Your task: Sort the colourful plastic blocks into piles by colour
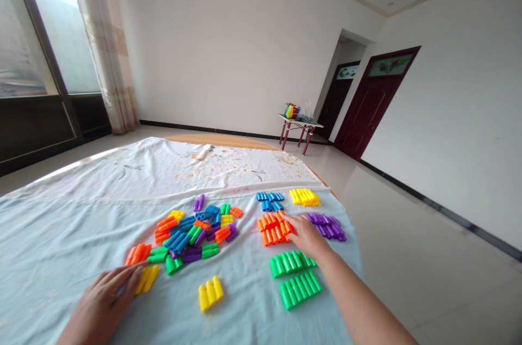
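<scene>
Mixed plastic pieces lie in a loose pile (190, 233) left of centre. My left hand (104, 299) rests at its near left edge, fingertips touching a yellow piece (147, 279) beside an orange one (137, 254); its grip cannot be made out. My right hand (304, 233) is at the right end of the orange group (274, 228), fingers partly hidden, so its hold is unclear. Around it lie blue (269, 201), yellow (304, 197), purple (327, 226) and green (292, 263) groups. Another yellow piece (211, 294) lies alone near the front.
A light blue cloth (240, 315) and a white floral cloth (163, 165) cover the round table. Behind it, a small table (300, 121) holds a colourful bag (291, 111). A curtain and window are at left, dark red doors at right.
</scene>
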{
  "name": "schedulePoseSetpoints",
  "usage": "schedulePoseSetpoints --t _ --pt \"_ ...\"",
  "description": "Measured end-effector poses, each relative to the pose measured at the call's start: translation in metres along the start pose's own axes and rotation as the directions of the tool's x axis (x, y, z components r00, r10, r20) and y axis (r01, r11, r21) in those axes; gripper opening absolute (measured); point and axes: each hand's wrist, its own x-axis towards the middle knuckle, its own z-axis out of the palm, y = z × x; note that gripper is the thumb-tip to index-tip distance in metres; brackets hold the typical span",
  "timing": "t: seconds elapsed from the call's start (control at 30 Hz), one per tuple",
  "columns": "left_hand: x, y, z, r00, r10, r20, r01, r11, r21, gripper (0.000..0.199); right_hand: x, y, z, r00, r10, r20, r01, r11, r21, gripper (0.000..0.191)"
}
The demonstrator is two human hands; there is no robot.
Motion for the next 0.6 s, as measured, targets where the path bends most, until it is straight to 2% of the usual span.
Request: schedulePoseSetpoints --t 0.2,0.33,0.6 --pt "0.001 0.005 -0.004 0.999 -0.005 -0.034 0.004 0.999 -0.037 0.047 0.002 0.0 0.01 1.0 0.005 -0.001 -0.005 1.0 0.005 0.059" --pt "0.001 0.005 -0.005 1.0 -0.024 -0.018 0.023 0.998 -0.056 0.046 0.0 0.001 0.009 0.999 0.0 -0.038 0.0 1.0 0.008 0.058" --pt "-0.001 0.004 -0.004 0.998 -0.043 0.04 0.045 0.997 -0.058 0.046 -0.01 0.009 0.012 0.992 0.049 -0.117 -0.055 0.997 -0.049 0.038"
